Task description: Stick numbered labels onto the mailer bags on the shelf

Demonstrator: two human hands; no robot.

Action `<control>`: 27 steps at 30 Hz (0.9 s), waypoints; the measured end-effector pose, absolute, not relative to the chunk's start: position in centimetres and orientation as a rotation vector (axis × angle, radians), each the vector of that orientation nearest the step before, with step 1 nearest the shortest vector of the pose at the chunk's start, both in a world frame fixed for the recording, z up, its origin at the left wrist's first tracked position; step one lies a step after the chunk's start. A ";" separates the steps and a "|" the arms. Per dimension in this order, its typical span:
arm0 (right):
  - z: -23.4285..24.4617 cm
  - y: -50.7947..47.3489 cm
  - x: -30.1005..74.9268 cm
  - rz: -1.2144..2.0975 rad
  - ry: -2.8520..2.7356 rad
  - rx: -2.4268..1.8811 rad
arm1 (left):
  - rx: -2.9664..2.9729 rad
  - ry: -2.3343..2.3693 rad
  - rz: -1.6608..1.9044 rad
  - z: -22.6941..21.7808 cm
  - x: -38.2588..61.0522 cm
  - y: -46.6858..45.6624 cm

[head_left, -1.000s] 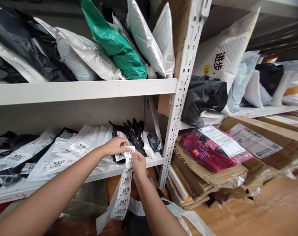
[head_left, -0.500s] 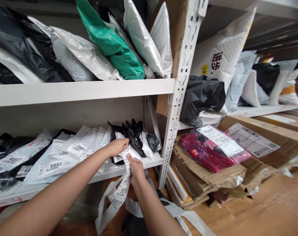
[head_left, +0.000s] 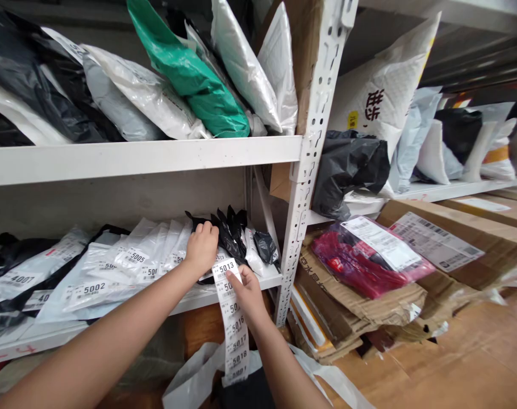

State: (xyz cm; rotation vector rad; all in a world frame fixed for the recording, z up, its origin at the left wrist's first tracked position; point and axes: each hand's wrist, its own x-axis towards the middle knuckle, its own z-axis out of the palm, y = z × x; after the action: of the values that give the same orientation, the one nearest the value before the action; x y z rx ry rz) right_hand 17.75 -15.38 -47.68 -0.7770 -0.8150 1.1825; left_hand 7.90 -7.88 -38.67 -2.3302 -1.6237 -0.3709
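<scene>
My left hand (head_left: 202, 245) is at the front of a black mailing bag (head_left: 195, 217) on the lower shelf, its fingers bent over the bag's upper part; the thumb is hidden. My right hand (head_left: 247, 292) pinches a long strip of white number labels (head_left: 235, 346) near its upper end. The strip hangs down, with 5013 at the top and numbers such as 5016, 5017 and 5018 lower. Just behind the strip's top, a label ending in 12 partly shows. Several upright black bags (head_left: 230, 233) stand right beside my left hand.
White labelled bags (head_left: 137, 255) line the lower shelf to the left. The upper shelf holds more parcels, including a green bag (head_left: 190, 79). A perforated white post (head_left: 303, 170) rises on the right. Beyond it, a magenta parcel (head_left: 352, 261) lies on flattened cardboard (head_left: 365, 307).
My left hand has moved up from the strip's end onto the black bag. My right hand has shifted slightly right and down, and the strip now hangs straighter with 5013 on top.
</scene>
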 end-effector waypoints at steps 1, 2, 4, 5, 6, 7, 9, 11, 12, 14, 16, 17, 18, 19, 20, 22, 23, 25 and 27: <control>-47.4 -14.9 17.8 1.252 -0.798 -0.743 | -2.350 -1.565 -0.351 -38.6 7.9 -7.6; -47.1 -14.3 17.8 1.333 -0.772 -0.713 | -2.381 -1.530 -0.334 -38.7 7.9 -7.2; -46.6 -13.2 17.8 1.468 -0.725 -0.689 | -2.448 -1.494 -0.335 -38.8 7.5 -6.1; -46.4 -12.6 17.7 1.510 -0.716 -0.695 | -2.476 -1.471 -0.336 -38.9 7.2 -5.5; -46.4 -12.1 17.7 1.530 -0.711 -0.707 | -2.496 -1.436 -0.328 -38.9 6.9 -5.0; -46.4 -11.6 17.7 1.529 -0.702 -0.724 | -2.532 -1.375 -0.316 -39.0 6.5 -4.6; -46.7 -10.6 17.5 1.473 -0.648 -0.770 | -2.697 -1.177 -0.317 -39.0 5.6 -3.9; -47.3 -9.7 17.3 1.362 -0.578 -0.829 | -2.952 -0.945 -0.346 -38.9 4.7 -3.4; -47.6 -9.4 17.2 1.301 -0.550 -0.858 | -3.071 -0.864 -0.368 -38.8 4.3 -3.2; -48.0 -8.7 16.8 1.194 -0.520 -0.909 | -3.227 -0.868 -0.393 -38.6 3.8 -3.0; -48.1 -8.1 16.3 1.107 -0.522 -0.950 | -3.295 -1.041 -0.403 -38.3 3.7 -2.8; -48.1 -7.8 16.1 1.071 -0.530 -0.970 | -3.318 -1.146 -0.425 -38.2 3.7 -2.7; -48.0 -7.6 15.8 1.038 -0.538 -0.992 | -3.340 -1.238 -0.457 -38.1 3.9 -2.6; -48.0 -7.3 15.6 1.008 -0.546 -1.016 | -3.357 -1.310 -0.496 -38.0 4.1 -2.5; -47.9 -7.1 15.4 0.981 -0.552 -1.042 | -3.362 -1.365 -0.527 -37.9 4.4 -2.3; -48.0 -6.6 15.1 0.937 -0.557 -1.099 | -3.301 -1.456 -0.456 -37.9 4.9 -2.1; -48.1 -6.3 15.0 0.919 -0.557 -1.128 | -3.249 -1.495 -0.375 -37.9 5.2 -2.0; -48.6 -5.8 14.9 0.892 -0.560 -1.170 | -3.149 -1.533 -0.227 -37.9 5.6 -1.8; -49.1 -5.2 14.8 0.863 -0.588 -1.176 | -3.124 -1.515 -0.169 -37.9 5.8 -1.6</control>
State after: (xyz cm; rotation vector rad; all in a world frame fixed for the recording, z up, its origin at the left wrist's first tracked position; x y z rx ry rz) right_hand 14.80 -5.16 -49.13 -1.1758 -0.5875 0.8633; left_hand 5.83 -1.64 -37.86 -3.1237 -1.5148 -0.1692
